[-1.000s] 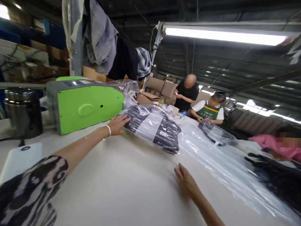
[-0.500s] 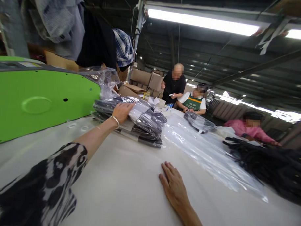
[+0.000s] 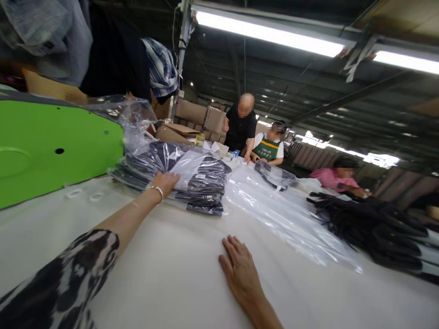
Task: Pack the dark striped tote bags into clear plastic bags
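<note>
A stack of dark folded garments in clear plastic bags (image 3: 208, 176) lies on the white table (image 3: 172, 273). My left hand (image 3: 164, 184), with a pale bracelet at the wrist, rests on the near side of the top bag. Its fingers are stretched out over the plastic, and the thumb side is partly hidden. My right hand (image 3: 239, 268) lies flat on the tabletop, apart from the stack and nearer to me. Its fingers are extended and nothing is in it. Right of the stack are flat clear plastic bags (image 3: 275, 209) spread in a layer.
A green machine panel (image 3: 79, 145) stands at the left. Dark garments (image 3: 375, 232) are piled at the right, and another bagged dark item (image 3: 275, 175) lies farther back. Clothes (image 3: 115, 55) hang upper left. Several people are around the far side, one in a green vest (image 3: 266, 149).
The view has turned right. My left hand has drawn back from the stack's top to its near side, and the top bag lies flatter. My right hand stays flat on the table.
</note>
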Available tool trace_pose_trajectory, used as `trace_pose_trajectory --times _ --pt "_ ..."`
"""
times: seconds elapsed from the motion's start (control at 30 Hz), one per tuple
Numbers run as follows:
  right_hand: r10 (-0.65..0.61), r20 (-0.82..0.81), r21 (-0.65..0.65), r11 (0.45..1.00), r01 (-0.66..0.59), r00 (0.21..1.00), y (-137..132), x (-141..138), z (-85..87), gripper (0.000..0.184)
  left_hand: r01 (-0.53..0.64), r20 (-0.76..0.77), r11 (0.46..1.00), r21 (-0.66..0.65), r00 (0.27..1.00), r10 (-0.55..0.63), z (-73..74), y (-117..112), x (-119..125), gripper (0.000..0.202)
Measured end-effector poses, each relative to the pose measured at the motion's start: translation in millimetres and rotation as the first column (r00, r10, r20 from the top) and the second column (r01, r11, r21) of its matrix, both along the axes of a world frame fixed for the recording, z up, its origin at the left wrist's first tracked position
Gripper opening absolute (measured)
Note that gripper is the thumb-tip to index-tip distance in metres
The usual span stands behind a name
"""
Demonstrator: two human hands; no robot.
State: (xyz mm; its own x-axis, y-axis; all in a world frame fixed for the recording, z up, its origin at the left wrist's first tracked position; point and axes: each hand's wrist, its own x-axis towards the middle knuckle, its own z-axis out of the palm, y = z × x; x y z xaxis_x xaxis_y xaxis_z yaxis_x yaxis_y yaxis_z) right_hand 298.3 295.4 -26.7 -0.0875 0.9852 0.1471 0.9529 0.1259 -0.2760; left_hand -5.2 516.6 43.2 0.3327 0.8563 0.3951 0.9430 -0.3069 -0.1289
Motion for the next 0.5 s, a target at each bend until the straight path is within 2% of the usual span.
trace_pose_trajectory --times 0.13,0.2,0.3,0.37,0.43,0.5 --pt "0.004 -0.023 0.0 1.0 -0.004 1.0 -2.2 -2.1 6.3 0.052 0.028 0.001 0.999 0.036 1.0 -0.028 1.0 -4.4 -19.2 0.054" --pt "0.002 -0.029 0.003 1.0 -0.002 1.0 -2.9 -2.8 8.4 0.052 0.017 0.012 0.996 0.089 1.0 -0.018 -0.7 -12.8 -18.1 0.057" --pt "0.003 -0.038 0.013 1.0 -0.003 0.999 -4.0 -3.1 8.9 0.051 0.048 0.041 0.974 0.22 0.997 -0.058 -11.2 -48.6 6.7 0.065" --pt "0.007 -0.041 0.025 1.0 -0.006 0.999 -4.5 -3.3 8.2 0.051 0.16 0.045 0.956 0.244 0.983 -0.176 -27.8 -86.8 35.7 0.067" --pt "0.01 -0.035 0.038 0.999 -0.009 0.999 -4.9 -3.8 7.8 0.051 0.283 0.065 0.955 0.087 0.955 -0.289 -49.3 -127.1 67.7 0.063" --pt "0.013 -0.022 0.048 0.999 -0.012 1.0 -5.5 -4.9 8.4 0.052 0.328 0.096 0.923 -0.202 0.945 -0.314 -67.0 -159.8 94.9 0.056"
